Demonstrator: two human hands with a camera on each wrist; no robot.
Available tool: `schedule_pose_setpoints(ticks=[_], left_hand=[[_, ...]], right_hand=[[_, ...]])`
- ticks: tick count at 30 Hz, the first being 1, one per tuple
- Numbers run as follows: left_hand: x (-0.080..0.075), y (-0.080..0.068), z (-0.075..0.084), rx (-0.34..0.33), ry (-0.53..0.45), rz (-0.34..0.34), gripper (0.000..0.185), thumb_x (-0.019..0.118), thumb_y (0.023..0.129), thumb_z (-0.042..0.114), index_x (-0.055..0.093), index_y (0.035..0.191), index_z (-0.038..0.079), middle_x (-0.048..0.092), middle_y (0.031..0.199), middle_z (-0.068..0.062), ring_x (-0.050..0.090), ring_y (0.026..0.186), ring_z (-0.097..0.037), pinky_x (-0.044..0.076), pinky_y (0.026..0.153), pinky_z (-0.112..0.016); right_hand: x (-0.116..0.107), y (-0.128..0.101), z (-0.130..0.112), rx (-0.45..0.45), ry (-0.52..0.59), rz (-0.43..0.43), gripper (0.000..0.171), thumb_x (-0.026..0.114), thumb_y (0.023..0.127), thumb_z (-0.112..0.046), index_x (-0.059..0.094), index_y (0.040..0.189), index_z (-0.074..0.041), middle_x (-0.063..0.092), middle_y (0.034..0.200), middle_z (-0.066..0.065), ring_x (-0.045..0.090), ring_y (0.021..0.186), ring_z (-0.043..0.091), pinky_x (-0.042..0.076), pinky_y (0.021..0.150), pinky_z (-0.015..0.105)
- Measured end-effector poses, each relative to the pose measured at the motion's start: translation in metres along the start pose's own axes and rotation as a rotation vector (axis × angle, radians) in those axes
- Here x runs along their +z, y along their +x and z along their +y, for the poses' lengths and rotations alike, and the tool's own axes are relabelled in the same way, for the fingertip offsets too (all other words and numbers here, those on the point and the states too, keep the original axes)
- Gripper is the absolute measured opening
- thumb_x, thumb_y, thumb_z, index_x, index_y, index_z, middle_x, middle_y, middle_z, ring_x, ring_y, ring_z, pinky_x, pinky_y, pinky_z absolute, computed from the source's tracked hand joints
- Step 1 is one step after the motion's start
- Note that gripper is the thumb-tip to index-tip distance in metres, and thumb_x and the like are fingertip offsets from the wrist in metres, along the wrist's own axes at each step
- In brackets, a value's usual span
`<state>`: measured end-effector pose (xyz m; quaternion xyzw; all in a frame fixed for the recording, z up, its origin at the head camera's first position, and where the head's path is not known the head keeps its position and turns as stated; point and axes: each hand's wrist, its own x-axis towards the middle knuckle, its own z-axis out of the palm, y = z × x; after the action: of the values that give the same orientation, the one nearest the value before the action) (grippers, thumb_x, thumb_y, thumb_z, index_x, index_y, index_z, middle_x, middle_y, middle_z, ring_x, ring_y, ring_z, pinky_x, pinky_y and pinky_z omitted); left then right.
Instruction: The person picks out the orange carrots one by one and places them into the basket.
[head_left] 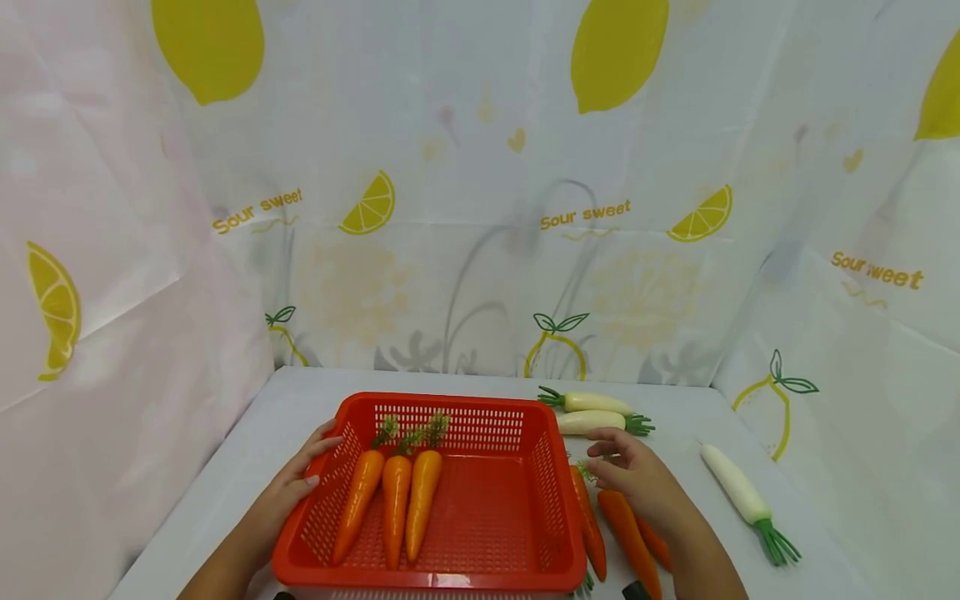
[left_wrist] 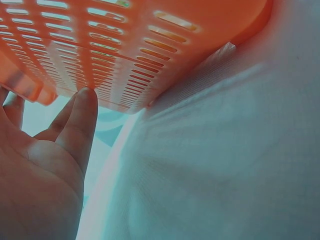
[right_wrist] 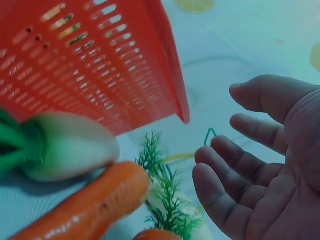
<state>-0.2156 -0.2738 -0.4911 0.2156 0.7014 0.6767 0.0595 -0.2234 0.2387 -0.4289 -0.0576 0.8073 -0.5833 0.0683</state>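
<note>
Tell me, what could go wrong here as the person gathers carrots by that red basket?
The right hand hovers open over carrots lying close together beside the basket; grabbing one could nudge the others. A white radish lies just beyond the fingers and might get picked by mistake. The left hand only touches the basket's side wall, so a hard drop could make the basket slide.

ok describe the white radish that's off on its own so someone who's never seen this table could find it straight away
Start at the red basket in the middle of the white table, then look past the right hand toward the table's right edge. The lone white radish lies there at a slant, green stalks pointing toward the person. Unlike the two white radishes paired behind the basket, it has nothing beside it.
</note>
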Motion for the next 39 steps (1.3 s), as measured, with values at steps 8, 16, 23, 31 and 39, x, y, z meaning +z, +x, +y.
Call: schedule_pose_setpoints(ticks=[8, 16, 23, 31, 39], left_hand=[[0.001, 0.000, 0.001, -0.010, -0.005, 0.006, 0.053, 0.037, 0.110, 0.015, 0.031, 0.161, 0.003, -0.004, 0.177, -0.003, 0.024, 0.138, 0.022, 0.047, 0.104, -0.021], [0.001, -0.001, 0.000, 0.009, 0.006, 0.006, 0.053, 0.036, 0.109, 0.013, 0.031, 0.161, 0.001, -0.001, 0.177, 0.000, 0.023, 0.139, 0.021, 0.044, 0.105, -0.018], [0.001, -0.001, 0.000, 0.005, 0.011, 0.007, 0.053, 0.036, 0.110, 0.015, 0.031, 0.161, 0.002, -0.002, 0.177, -0.002, 0.023, 0.140, 0.021, 0.045, 0.105, -0.018], [0.001, -0.001, 0.000, 0.008, -0.006, 0.006, 0.053, 0.035, 0.110, 0.014, 0.029, 0.161, 0.001, -0.003, 0.177, 0.000, 0.023, 0.139, 0.022, 0.045, 0.105, -0.019], [0.001, 0.000, 0.000, 0.002, -0.015, 0.002, 0.054, 0.036, 0.110, 0.015, 0.029, 0.162, 0.002, -0.003, 0.177, 0.000, 0.023, 0.138, 0.023, 0.047, 0.104, -0.020]], right_hand=[[-0.007, -0.003, 0.011, 0.052, -0.011, 0.047, 0.049, 0.068, 0.102, -0.022, 0.052, 0.145, -0.002, 0.058, 0.133, 0.024, 0.062, 0.115, 0.032, 0.058, 0.090, 0.040], [-0.010, -0.007, 0.023, 0.088, -0.061, 0.120, 0.046, 0.067, 0.102, -0.017, 0.054, 0.144, -0.004, 0.060, 0.135, 0.020, 0.064, 0.113, 0.028, 0.058, 0.085, 0.038], [-0.014, -0.010, 0.030, 0.126, -0.171, 0.158, 0.047, 0.070, 0.101, -0.025, 0.056, 0.142, -0.006, 0.064, 0.129, 0.014, 0.064, 0.111, 0.024, 0.058, 0.086, 0.040], [-0.020, -0.011, 0.033, 0.139, -0.287, 0.186, 0.050, 0.070, 0.100, -0.033, 0.057, 0.142, -0.009, 0.065, 0.131, 0.012, 0.063, 0.118, 0.030, 0.059, 0.086, 0.042], [-0.027, -0.012, 0.040, 0.193, -0.321, 0.202, 0.049, 0.067, 0.102, -0.030, 0.055, 0.145, -0.009, 0.063, 0.137, 0.015, 0.060, 0.124, 0.035, 0.058, 0.091, 0.047]])
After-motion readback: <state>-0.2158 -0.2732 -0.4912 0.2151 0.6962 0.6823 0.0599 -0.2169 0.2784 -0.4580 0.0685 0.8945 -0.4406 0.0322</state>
